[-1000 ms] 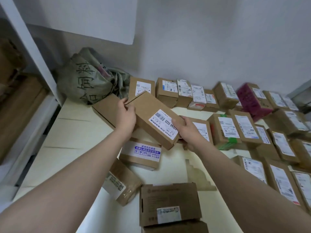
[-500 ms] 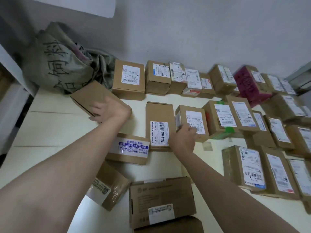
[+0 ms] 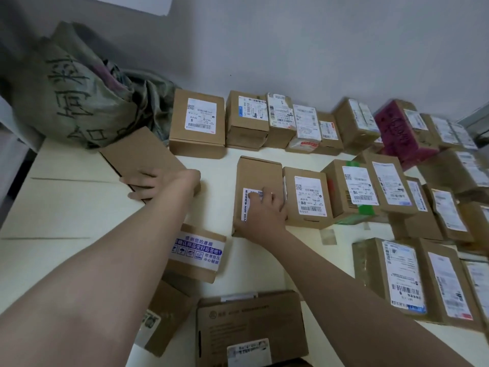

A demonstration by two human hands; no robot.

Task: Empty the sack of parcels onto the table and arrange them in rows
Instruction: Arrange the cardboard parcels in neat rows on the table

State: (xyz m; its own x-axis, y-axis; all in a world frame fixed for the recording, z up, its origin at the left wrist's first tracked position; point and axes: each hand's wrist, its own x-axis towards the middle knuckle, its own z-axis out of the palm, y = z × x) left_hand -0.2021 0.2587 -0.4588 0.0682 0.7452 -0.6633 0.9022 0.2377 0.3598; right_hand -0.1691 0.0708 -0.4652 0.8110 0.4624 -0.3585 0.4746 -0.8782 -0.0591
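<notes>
Now, from the head camera, the left hand (image 3: 158, 181) is seen laid flat, fingers straight and grasping nothing, on a plain brown box (image 3: 140, 154) lying askew just beside the sack (image 3: 74, 102), which is slumped at the table's (image 3: 66, 207) far left corner. The right hand (image 3: 264, 213) is rested with relaxed fingers, nothing clasped, on the label of a long carton (image 3: 258, 173) set against a labelled box (image 3: 307, 197) in the middle row. A back row of parcels (image 3: 197, 123) is lined along the wall (image 3: 317, 49).

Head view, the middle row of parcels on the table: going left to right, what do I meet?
Plain box under the left hand → long box under the right hand → labelled box → green-taped box.
</notes>
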